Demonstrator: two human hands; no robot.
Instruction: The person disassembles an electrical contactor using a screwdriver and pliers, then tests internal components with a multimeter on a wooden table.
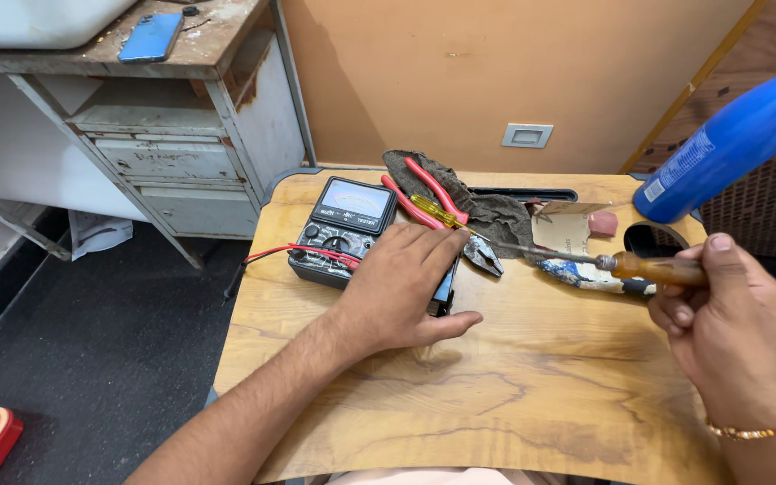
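Centrally, the person's left hand (403, 289) lies palm-down on the wooden laptop table with a grained yellow-brown top (514, 386), fingers curled over a small dark device with a blue edge (443, 295) that shows only at the fingertips; whether the hand grips it or merely presses on it cannot be told. Just left of that hand, touching its knuckle side, sits the black analogue multimeter with a pale dial window (344, 229), its red and black test leads (267, 254) trailing off the table's left edge.

To the right, the person's right hand (727, 330) is clenched around the amber-handled screwdriver with a slim metal shaft (648, 267), whose tip points left toward the dark device. A gold-coloured bracelet (754, 432) circles the right wrist.

Behind the hands, a crumpled grey-brown rag (496, 213) carries the red-handled pliers (424, 193) and a yellow-and-red handled screwdriver (437, 212). A small pink eraser-like block (602, 223) rests near the round cup hole (656, 239) in the table. A blue plastic bottle (729, 148) tilts in at upper right, near the camera.

Beyond the table stands a worn white metal desk with drawers (172, 153), a blue smartphone (150, 37) lying on its top.
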